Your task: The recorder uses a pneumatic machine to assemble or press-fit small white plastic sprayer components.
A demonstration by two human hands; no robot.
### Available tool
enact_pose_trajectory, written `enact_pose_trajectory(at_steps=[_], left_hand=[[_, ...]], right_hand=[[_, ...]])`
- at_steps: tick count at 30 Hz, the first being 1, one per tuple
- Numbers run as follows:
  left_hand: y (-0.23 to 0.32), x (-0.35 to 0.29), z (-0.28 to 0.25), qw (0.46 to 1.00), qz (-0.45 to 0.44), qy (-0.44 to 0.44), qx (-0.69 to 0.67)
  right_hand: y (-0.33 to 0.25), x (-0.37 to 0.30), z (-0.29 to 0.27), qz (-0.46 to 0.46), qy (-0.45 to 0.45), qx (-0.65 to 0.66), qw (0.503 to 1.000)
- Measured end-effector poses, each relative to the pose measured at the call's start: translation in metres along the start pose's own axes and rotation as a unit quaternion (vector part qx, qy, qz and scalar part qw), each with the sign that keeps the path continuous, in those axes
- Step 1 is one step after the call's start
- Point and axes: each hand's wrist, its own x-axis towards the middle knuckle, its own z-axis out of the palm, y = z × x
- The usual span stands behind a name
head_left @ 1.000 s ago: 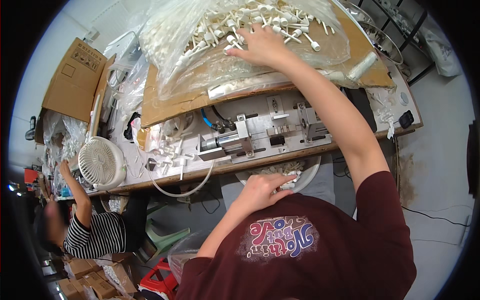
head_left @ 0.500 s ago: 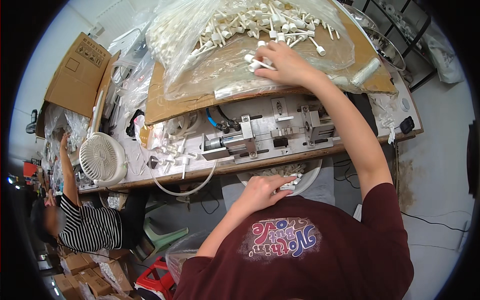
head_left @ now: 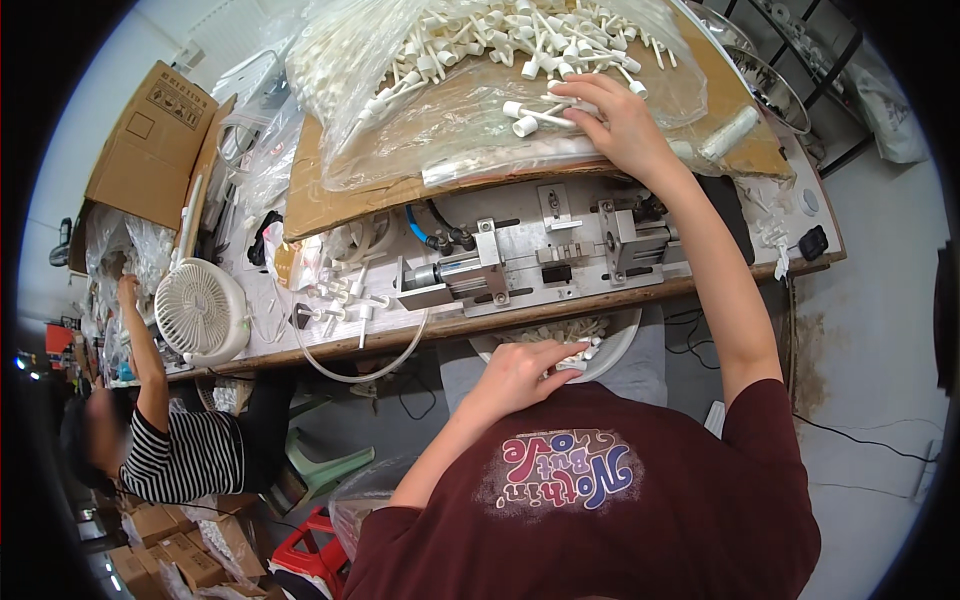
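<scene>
At the top centre, my right hand (head_left: 625, 130) reaches over a cardboard sheet with thumb and fingers apart. Its fingertips are at a few loose white plastic sticks with round caps (head_left: 523, 126), just below a large heap of the same sticks (head_left: 535, 35). My left hand (head_left: 520, 375) is low over a white bowl (head_left: 628, 345) on my lap. Small white plastic pieces (head_left: 572, 364) show between its thumb and index finger; the other fingers are curled. Between my hands stands a metal clamping fixture (head_left: 550, 255) at the bench edge.
A cardboard sheet (head_left: 330, 205) under clear plastic overhangs the bench. To the left are loose white sticks (head_left: 350, 300), a clear hose (head_left: 365, 378) and a white fan (head_left: 202, 312). Another person in a striped shirt (head_left: 185, 460) works at far left.
My right hand has shifted right and slightly down, its fingers spreading away from the sticks it was gathering. The left hand stays at the bowl. The whole view has shifted slightly.
</scene>
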Motion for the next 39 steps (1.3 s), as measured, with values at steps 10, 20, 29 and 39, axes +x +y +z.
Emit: enact_pose_trajectory(at_steps=[10,20,29,39], left_hand=[[0.001,0.003,0.002,1.0,0.004,0.006,0.005],[-0.002,0.002,0.005,1.0,0.003,0.013,0.017],[0.009,0.009,-0.007,1.0,-0.011,0.027,-0.001],[0.015,0.014,-0.01,0.998,0.005,0.054,-0.006]], right_hand=[[0.007,-0.011,-0.015,0.104,0.001,0.095,0.99],[0.019,-0.012,-0.015,0.108,0.09,0.067,0.988],[0.034,-0.01,-0.029,0.202,0.136,0.344,0.907],[0.039,-0.01,-0.04,0.309,0.02,0.314,0.898]])
